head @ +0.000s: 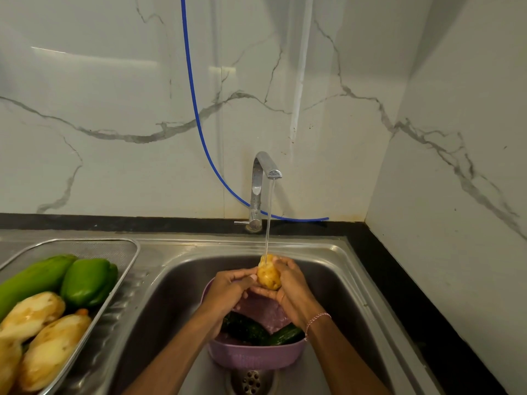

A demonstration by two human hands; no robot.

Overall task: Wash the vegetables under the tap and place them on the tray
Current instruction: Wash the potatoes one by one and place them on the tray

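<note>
A yellow potato [268, 275] is held upright under the running tap [263, 178], with the water stream landing on its top. My right hand [288, 289] cups and grips it from the right and below. My left hand [228, 289] grips it from the left. Below my hands sits a pink bowl [256, 356] in the sink [328, 280], holding dark green cucumbers [248, 327]. The metal mesh tray [114, 280] on the left drainboard holds several potatoes [34, 312], a green bell pepper [88, 280] and a long green vegetable [31, 277].
The sink drain [251, 382] lies in front of the bowl. A blue hose [196, 115] hangs down the marble wall and runs behind the tap. A black counter [413, 295] borders the sink at the back and right.
</note>
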